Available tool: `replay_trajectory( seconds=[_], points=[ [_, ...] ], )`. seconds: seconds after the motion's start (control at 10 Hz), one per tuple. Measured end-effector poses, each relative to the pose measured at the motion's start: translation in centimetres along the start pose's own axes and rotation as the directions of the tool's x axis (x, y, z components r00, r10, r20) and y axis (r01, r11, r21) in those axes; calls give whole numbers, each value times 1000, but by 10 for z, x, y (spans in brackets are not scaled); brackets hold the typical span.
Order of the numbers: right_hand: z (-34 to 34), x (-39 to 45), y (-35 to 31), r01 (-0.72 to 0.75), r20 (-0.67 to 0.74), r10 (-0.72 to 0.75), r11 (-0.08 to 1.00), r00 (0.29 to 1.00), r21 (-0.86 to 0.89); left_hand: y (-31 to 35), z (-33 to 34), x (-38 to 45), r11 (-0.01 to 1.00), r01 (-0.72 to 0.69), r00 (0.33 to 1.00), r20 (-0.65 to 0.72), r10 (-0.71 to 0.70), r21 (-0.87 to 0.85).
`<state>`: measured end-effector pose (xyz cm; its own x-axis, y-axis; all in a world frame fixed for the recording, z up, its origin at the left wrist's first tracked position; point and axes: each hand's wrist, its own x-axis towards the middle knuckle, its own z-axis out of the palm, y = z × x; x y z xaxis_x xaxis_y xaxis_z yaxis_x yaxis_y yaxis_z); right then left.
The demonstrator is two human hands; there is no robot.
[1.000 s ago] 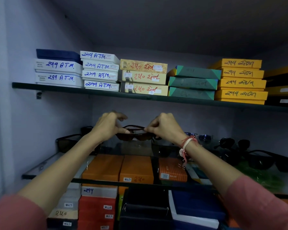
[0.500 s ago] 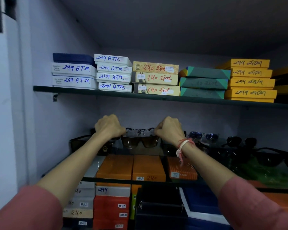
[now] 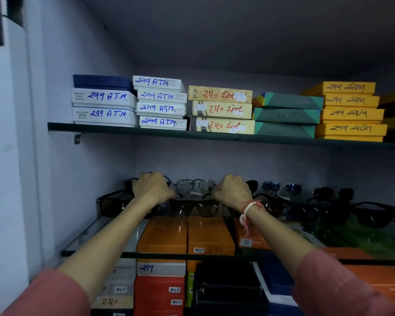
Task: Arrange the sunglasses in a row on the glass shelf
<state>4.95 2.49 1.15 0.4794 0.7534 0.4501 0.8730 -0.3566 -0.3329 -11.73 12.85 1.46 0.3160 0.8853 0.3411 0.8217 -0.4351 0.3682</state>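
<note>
On the glass shelf (image 3: pixel 94 238), my left hand (image 3: pixel 152 189) and my right hand (image 3: pixel 232 191) each grip one end of a pair of dark brown-lensed sunglasses (image 3: pixel 194 207). The pair is held low, at the shelf's surface, lenses facing me. Right behind it stands a thin wire-framed pair (image 3: pixel 195 185). A black pair (image 3: pixel 111 202) rests to the left. To the right are a dark pair (image 3: pixel 273 205), a blue mirrored pair (image 3: pixel 281 187), a round black pair (image 3: pixel 328 192) and a large black pair (image 3: pixel 379 216). My fingers hide the held pair's hinges.
The upper shelf (image 3: pixel 146 132) carries stacks of white, yellow, green and blue boxes. Orange boxes (image 3: pixel 185 233) lie under the glass, with more boxes stacked below. The cupboard's side wall (image 3: pixel 55 179) closes off the left.
Both hands have lowered the brown-lensed sunglasses from mid-air down to the glass shelf, in front of the wire-framed pair. The view has drifted left.
</note>
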Motion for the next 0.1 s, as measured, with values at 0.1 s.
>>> replay_trajectory(
  seconds=[0.1],
  points=[
    [-10,-10,4,54,-77,-48,995,996,80,3,-4,-17,997,-67,992,-105,64,-27]
  ],
)
